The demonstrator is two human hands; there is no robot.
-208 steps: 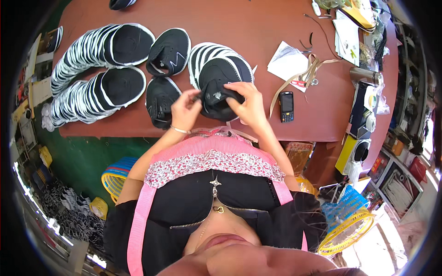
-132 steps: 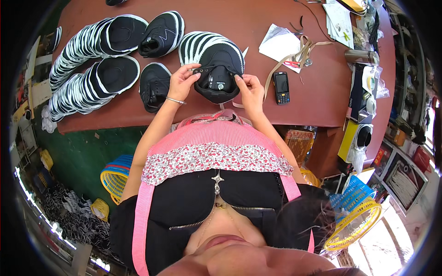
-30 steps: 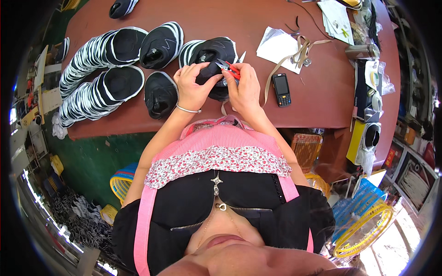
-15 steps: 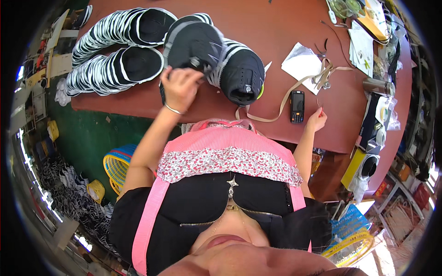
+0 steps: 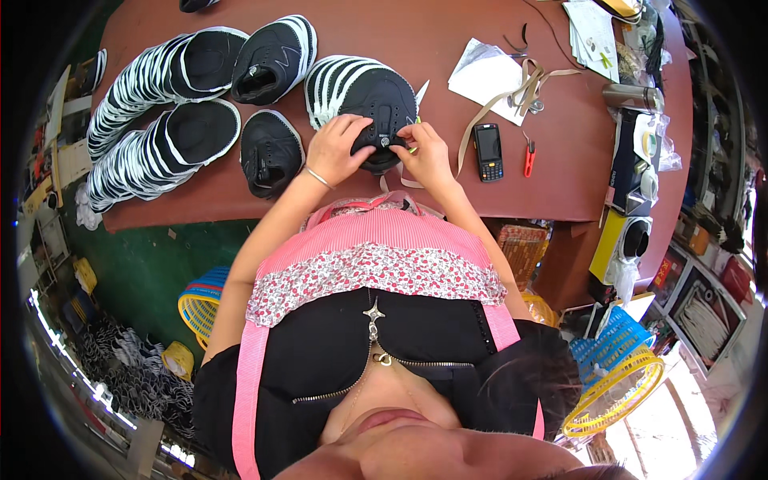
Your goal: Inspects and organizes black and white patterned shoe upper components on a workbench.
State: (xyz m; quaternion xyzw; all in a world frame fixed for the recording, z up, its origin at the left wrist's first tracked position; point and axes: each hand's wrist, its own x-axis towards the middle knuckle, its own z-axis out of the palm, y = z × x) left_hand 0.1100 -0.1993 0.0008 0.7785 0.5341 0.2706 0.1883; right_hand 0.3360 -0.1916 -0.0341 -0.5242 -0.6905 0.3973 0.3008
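A stack of black shoe uppers with white edges (image 5: 340,84) lies on the table in front of me. My left hand (image 5: 336,150) pinches the near end of the top black shoe upper (image 5: 382,106), by its tongue and collar. On the other side of that opening, my right hand (image 5: 426,156) grips the same upper with thumb and fingertips. A small round light mark shows on the tongue between my hands. To the left stand two single black shoe uppers, one farther off (image 5: 268,62) and one nearer (image 5: 268,152).
Two long rows of nested uppers (image 5: 172,136) curve along the table's left side. Right of my hands lie a tan ribbon (image 5: 480,120), a handheld scanner (image 5: 488,150), red snips (image 5: 530,158) and white paper (image 5: 492,76). A metal flask (image 5: 634,98) lies near the right edge.
My left hand has let go of a raised upper, now on the table at left, and moved right. My right hand has moved left onto the stack's top upper. Red snips now show beside the scanner.
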